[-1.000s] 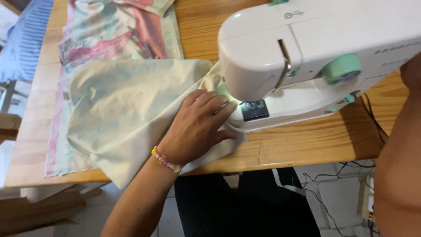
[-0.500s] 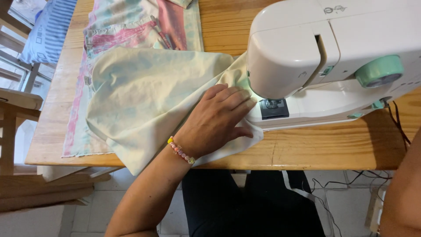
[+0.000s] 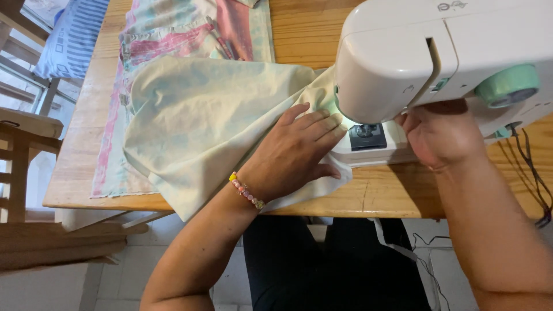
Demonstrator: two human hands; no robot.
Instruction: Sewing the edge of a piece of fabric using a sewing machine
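Note:
A pale yellow-green cloth [image 3: 201, 126] lies spread on the wooden table [image 3: 380, 196] and runs under the head of a white sewing machine [image 3: 449, 52] with mint-green knobs. My left hand [image 3: 294, 152], with a bead bracelet at the wrist, presses flat on the cloth just left of the needle plate [image 3: 367, 135], fingers apart. My right hand [image 3: 440, 135] reaches in under the machine's arm, right of the needle plate; its fingers are curled and partly hidden by the machine, so I cannot tell whether it grips anything.
A pink and teal patterned fabric [image 3: 178, 34] lies under the cloth at the table's back left. A wooden chair [image 3: 23, 144] and a blue striped cushion [image 3: 72, 34] stand at the left. A black cable [image 3: 533, 167] trails off the table's right edge.
My right hand has come into view and reached under the machine's arm. The view has shifted, so the machine sits further right. My left hand stays pressed on the cloth.

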